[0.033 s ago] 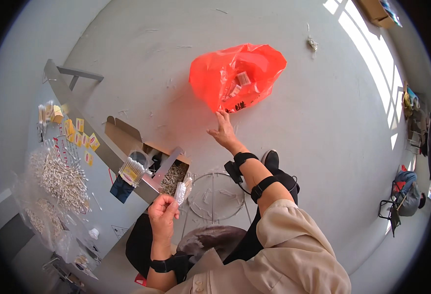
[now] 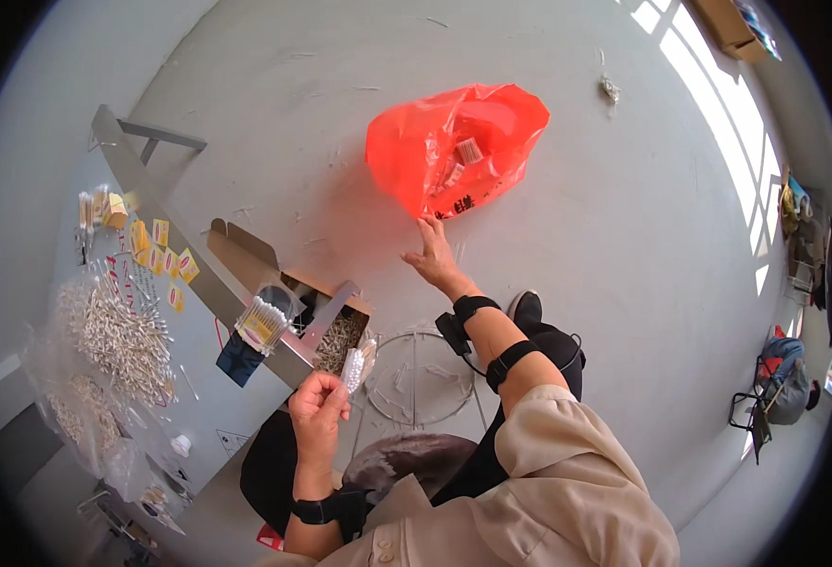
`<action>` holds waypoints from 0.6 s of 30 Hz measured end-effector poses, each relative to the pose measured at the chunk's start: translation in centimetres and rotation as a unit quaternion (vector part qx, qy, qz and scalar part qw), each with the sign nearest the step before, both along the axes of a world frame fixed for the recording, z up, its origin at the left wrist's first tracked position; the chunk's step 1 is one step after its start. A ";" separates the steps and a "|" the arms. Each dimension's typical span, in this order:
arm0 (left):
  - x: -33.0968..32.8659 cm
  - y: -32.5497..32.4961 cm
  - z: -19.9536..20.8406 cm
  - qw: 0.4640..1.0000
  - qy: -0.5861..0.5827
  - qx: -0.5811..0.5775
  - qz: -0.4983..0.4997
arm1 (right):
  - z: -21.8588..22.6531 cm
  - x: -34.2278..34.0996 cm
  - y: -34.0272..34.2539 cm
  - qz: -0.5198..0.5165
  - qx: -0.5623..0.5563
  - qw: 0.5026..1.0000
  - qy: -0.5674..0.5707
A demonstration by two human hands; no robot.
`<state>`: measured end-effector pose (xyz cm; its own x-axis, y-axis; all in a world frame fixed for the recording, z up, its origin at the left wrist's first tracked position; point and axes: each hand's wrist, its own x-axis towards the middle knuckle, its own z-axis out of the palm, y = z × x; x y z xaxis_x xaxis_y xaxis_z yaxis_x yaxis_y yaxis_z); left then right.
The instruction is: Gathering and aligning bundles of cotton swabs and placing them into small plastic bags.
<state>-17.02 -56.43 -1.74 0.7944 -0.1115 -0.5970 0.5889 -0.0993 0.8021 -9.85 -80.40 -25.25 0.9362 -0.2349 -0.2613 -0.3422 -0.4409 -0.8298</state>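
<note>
My left hand [image 2: 318, 414] is closed around a small clear pack of cotton swabs [image 2: 354, 369], white tips facing up, in front of the table edge. Stretched out ahead, my right hand [image 2: 435, 257] has its fingertips at the near rim of a red plastic bag [image 2: 397, 151], thumb apart from the fingers. Whether the fingertips pinch the film cannot be seen. Inside the bag lie several swab packs [image 2: 470, 151]. A fan of swabs with a yellow label [image 2: 262, 326] stands at the table's edge, left of my left hand.
On the grey table [image 2: 210, 402] at left lie a heap of loose swabs [image 2: 118, 335] on clear plastic and several yellow cards [image 2: 161, 260]. An open cardboard box [image 2: 246, 253] with swabs sits beside the table. A round-framed stool [image 2: 414, 378] stands before me. Stray swabs dot the floor.
The whole view has shifted very slightly. Both hands keep their places, the left with the swab pack and the right at the bag's rim.
</note>
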 end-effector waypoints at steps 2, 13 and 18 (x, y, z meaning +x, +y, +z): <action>0.0 0.7 0.5 1.000 -0.004 -0.011 0.017 | -0.5 -0.6 2.1 0.034 0.017 0.999 -0.014; -0.8 3.8 1.0 0.996 -0.085 -0.031 0.005 | 4.1 1.6 1.0 0.249 -0.329 0.907 0.083; -2.1 5.0 1.5 0.995 -0.096 -0.015 -0.007 | 3.9 1.4 -1.9 0.407 -0.326 0.771 0.366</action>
